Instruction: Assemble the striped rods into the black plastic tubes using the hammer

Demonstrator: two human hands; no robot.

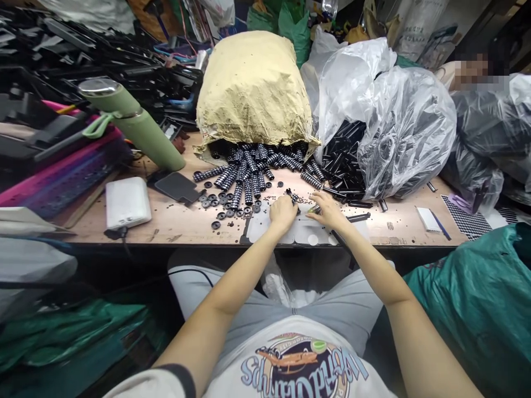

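Printed T-shirt (302,365) nearest, the left hand (282,213) curls round a small black part (293,195) in front of the yellow sack (254,88), the right hand (327,211) half-spread alongside, grip unclear, ribbed rollers (237,195) spilling out, apparently for easy reach.

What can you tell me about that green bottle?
The green bottle is a tall, slim cylinder, matte sage green, with a shiny metallic-looking lid top and a pale green strap looped at its neck. It appears closed. In the picture it slants up and left, its base on the wooden-looking table, behind the white box-shaped device.
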